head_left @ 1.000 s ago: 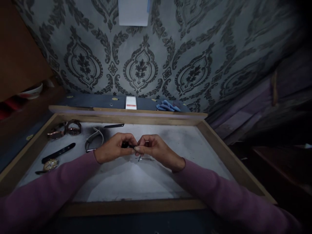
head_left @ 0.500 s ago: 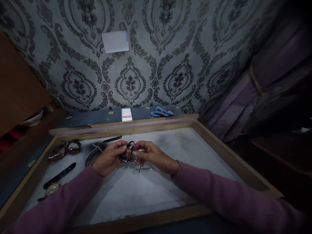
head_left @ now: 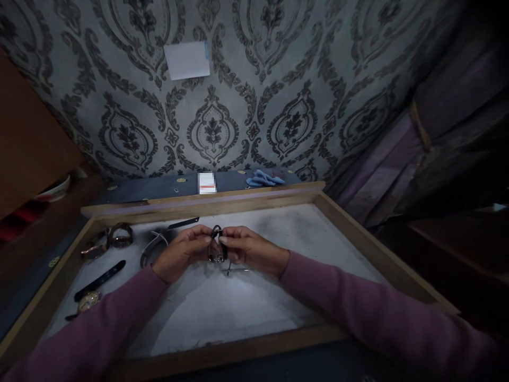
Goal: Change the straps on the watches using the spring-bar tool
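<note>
Looping between left hand (head_left: pixel 182 251) and right hand (head_left: pixel 254 249), pinched by both: apparently a watch (head_left: pixel 217 259)

Got two watches (head_left: pixel 122 242) in the tray's (head_left: pixel 358 235) far left corner, another watch (head_left: pixel 89 301) along its left edge, phone (head_left: pixel 207 183) behind the far edge, cloth (head_left: pixel 265 179) right of that
</note>
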Tool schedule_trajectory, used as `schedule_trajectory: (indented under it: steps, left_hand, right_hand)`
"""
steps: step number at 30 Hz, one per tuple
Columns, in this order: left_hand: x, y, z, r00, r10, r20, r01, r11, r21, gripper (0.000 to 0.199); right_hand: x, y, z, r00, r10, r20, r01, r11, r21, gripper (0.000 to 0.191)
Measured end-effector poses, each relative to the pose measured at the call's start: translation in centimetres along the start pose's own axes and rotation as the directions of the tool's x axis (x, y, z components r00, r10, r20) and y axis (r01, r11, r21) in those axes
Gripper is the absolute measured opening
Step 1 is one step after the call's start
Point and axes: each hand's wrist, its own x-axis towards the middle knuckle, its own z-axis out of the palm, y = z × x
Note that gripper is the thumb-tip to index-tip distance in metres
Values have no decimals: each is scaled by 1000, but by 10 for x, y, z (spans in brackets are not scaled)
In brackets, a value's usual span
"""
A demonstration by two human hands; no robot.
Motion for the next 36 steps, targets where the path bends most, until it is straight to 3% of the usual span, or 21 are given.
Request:
schedule_trajectory:
  steps: [7,14,19,23,30,36]
  left_hand:
    - [-1,2,2,999,51,15,-53,980,191,45]
    - [-3,3,5,984,172,49,-177,912,370,28]
    - [-3,3,8,978,200,54,-203,875,439,20]
    - [-3,5,9,983,172,58,-181,898,400,20]
    - [-3,4,8,994,104,-26,-93,959,269,20]
    - [-2,6,0,998,70,-2,-68,977,203,25]
  right_hand:
    - [0,0,-1,992,119,46,-120,992,38,32]
    - [0,3,0,992,101,80,-97,994,-54,36]
    - [0,1,2,993,103,61,-99,993,-69,39]
    - [-1,0,2,991,125,42,-121,989,-85,42]
    - [-2,0,2,994,111,-3,-111,991,-74,37]
    - [-2,-2,1,987,155,-37,-155,988,19,32]
